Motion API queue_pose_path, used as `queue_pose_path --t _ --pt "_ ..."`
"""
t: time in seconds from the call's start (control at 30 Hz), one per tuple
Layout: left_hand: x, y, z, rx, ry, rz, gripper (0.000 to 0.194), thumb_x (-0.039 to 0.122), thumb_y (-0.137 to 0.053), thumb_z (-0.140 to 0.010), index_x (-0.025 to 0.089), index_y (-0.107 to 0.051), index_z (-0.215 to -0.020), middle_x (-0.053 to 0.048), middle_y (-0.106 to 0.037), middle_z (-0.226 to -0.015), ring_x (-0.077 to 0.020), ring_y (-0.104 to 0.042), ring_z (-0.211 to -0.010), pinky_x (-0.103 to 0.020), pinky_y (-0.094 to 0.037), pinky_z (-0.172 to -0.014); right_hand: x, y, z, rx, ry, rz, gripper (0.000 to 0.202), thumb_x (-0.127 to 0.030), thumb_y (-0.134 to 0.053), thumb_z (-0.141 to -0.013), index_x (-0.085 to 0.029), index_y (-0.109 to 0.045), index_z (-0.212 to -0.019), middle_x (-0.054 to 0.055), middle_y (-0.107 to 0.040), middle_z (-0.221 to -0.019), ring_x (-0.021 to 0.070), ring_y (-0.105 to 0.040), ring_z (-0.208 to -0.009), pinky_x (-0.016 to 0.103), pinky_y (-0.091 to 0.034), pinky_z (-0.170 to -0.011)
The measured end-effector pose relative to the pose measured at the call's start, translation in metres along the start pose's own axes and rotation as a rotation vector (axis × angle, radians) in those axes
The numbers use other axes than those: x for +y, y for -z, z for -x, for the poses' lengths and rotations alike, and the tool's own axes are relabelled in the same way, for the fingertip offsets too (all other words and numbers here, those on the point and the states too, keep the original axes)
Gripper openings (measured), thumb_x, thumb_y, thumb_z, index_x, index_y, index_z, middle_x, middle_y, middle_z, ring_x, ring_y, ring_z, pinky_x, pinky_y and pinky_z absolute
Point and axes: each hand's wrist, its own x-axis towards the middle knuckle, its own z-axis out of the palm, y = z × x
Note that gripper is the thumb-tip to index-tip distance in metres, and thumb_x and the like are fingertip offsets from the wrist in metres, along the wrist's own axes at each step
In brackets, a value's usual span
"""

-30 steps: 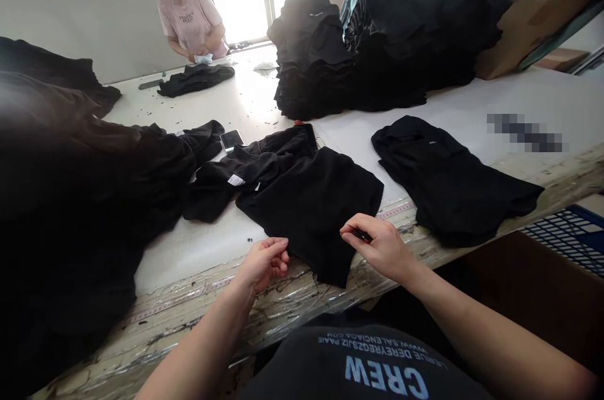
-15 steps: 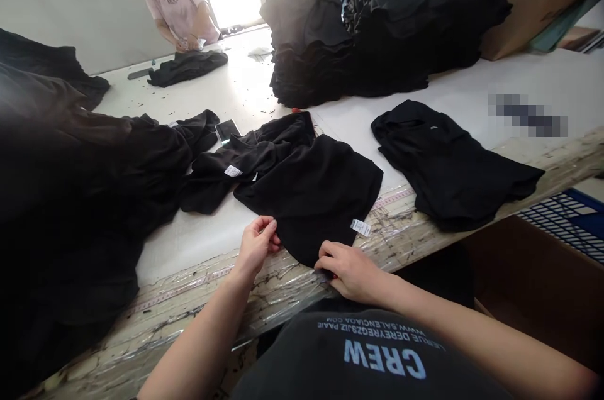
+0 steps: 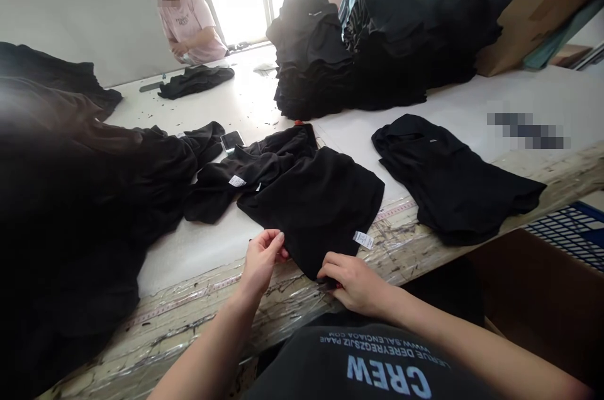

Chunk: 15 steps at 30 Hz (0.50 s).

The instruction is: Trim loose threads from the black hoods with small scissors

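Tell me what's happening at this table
A black cloth garment lies on a white table. The person's left hand appears to pinch its edge; the right hand, at its near end, holds a small, mostly hidden dark item. A white rectangular label shows at the garment's right edge. Another black garment lies to the right; someone in a pink shirt stands across the table.

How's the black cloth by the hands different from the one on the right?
The cloth by the hands shows a white tag at its edge; the cloth on the right, a small pale mark. The right hand touches the first; no hand touches the second. Both are black.
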Motion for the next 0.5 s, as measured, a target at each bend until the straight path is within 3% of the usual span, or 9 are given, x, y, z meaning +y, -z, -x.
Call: queue_pose_path --t 0.13,0.27,0.4,0.5 --pt "0.003 -0.012 0.013 -0.028 -0.031 0.035 0.033 0.040 -0.074 -0.068 0.013 -0.062 -0.081 0.002 -0.059 -0.062 -0.0099 -0.055 -0.056 -0.021 -0.045 -0.056 -0.010 0.007 -0.005 0.228 0.016 -0.106 0.014 -0.015 -0.059 -0.080 -0.018 -0.059 -0.093 0.005 -0.060 -0.087 0.0160 -0.058 -0.073 0.026 -0.048 -0.061" --pt "0.002 -0.027 0.029 -0.102 -0.050 0.058 0.027 0.038 -0.071 -0.074 0.014 -0.062 -0.083 0.001 -0.061 -0.070 -0.0116 -0.058 -0.064 -0.024 -0.047 -0.064 -0.018 0.014 -0.015 0.470 0.010 -0.119 0.031 -0.037 -0.069 -0.077 -0.020 -0.054 -0.098 0.007 -0.060 -0.090 0.0208 -0.060 -0.080 0.032 -0.051 -0.068" --pt "0.003 -0.044 0.036 -0.135 -0.147 -0.048 0.020 0.035 -0.067 -0.079 0.017 -0.063 -0.086 -0.001 -0.064 -0.078 -0.0154 -0.060 -0.074 -0.027 -0.048 -0.072 -0.011 0.021 -0.019 0.479 -0.019 -0.057 0.010 -0.018 -0.057 -0.080 -0.020 -0.056 -0.090 0.005 -0.061 -0.081 0.0193 -0.059 -0.074 0.031 -0.049 -0.067" --pt "0.005 -0.059 0.029 -0.149 -0.276 -0.230 0.014 0.028 -0.063 -0.081 0.018 -0.066 -0.090 -0.004 -0.067 -0.092 -0.0196 -0.060 -0.091 -0.029 -0.046 -0.085 -0.009 0.035 -0.016 0.505 -0.034 -0.048 0.012 -0.010 -0.050 -0.081 -0.019 -0.058 -0.086 0.004 -0.061 -0.076 0.0175 -0.058 -0.070 0.028 -0.046 -0.065"
